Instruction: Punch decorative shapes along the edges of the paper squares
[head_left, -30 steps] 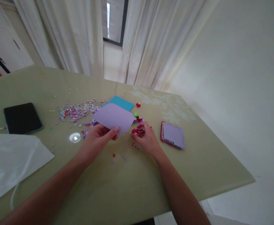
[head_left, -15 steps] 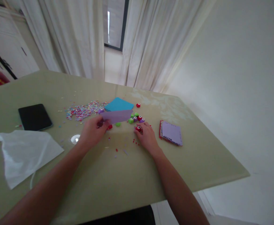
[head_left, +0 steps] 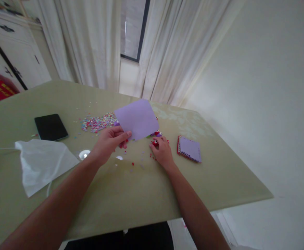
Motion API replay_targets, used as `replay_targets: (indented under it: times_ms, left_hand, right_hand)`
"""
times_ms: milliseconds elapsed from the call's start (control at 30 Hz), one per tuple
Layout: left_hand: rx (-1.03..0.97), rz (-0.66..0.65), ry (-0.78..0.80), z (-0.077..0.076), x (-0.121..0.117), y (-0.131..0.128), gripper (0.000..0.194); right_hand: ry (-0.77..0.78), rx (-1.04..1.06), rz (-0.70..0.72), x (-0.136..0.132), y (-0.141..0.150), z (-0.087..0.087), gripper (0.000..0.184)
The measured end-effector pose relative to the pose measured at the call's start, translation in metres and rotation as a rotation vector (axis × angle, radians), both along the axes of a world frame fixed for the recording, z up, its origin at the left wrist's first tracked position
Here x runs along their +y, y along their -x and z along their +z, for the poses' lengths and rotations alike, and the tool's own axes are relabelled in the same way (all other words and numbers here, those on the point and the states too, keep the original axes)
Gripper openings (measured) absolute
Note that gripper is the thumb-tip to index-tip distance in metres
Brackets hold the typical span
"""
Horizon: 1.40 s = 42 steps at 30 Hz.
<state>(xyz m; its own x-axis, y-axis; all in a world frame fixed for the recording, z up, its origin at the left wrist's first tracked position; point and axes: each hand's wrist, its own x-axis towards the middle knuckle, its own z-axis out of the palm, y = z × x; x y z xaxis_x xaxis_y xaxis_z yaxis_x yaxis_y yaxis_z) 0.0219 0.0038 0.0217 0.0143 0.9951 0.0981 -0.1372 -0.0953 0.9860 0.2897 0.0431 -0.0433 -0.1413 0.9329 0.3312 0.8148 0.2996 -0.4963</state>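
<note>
My left hand [head_left: 111,140] pinches the near corner of a lavender paper sheet [head_left: 137,119] between thumb and fingers. The sheet is raised above the table with its flat face showing, and a red bit shows by the lower fingers. My right hand [head_left: 163,152] rests on the table, its fingers closed round a small red round piece with a white-and-black eye [head_left: 155,142]. Just beyond it lie similar red and purple eyed pieces [head_left: 159,133], partly covered by the sheet. Tiny red bits [head_left: 152,156] are scattered beside that hand.
Multicoloured confetti [head_left: 100,122] is heaped beyond my left hand. On the left are a black tablet [head_left: 51,127], a white cloth-like bag [head_left: 44,163] and a shiny clear round object [head_left: 84,154]. A lavender-topped stack of square sheets [head_left: 190,148] lies right, inside the table edge.
My left hand has lifted and tilted the lavender sheet, so its face now shows and covers the blue sheets and green pieces behind. My right hand stays on the red eyed piece.
</note>
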Motion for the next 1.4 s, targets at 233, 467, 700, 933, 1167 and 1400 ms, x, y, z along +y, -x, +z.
replay_targets:
  times_ms: [233, 467, 700, 933, 1167, 1400]
  left_hand:
    - [0.011, 0.078, -0.033, 0.010, 0.001, 0.001, 0.028]
    - [-0.065, 0.411, -0.009, 0.003, 0.015, 0.008, 0.029]
    - [-0.013, 0.510, -0.044, -0.003, 0.017, 0.014, 0.036]
    - [0.003, 0.502, -0.032, -0.003, 0.012, 0.008, 0.038]
    - [0.048, 0.458, -0.044, -0.015, 0.009, 0.002, 0.036]
    - [0.093, 0.321, 0.019, -0.013, -0.002, -0.016, 0.037]
  right_hand:
    - [-0.094, 0.082, -0.007, -0.005, 0.000, 0.007, 0.015]
    - [-0.114, 0.049, 0.173, -0.016, 0.022, 0.014, 0.042]
    - [-0.052, -0.197, 0.115, 0.011, 0.057, 0.037, 0.022]
    - [0.003, -0.183, -0.076, 0.003, 0.049, 0.031, 0.018]
    - [0.040, 0.449, 0.173, 0.006, 0.052, 0.021, 0.027]
    - [0.009, -0.010, -0.003, 0.024, 0.036, 0.014, 0.037]
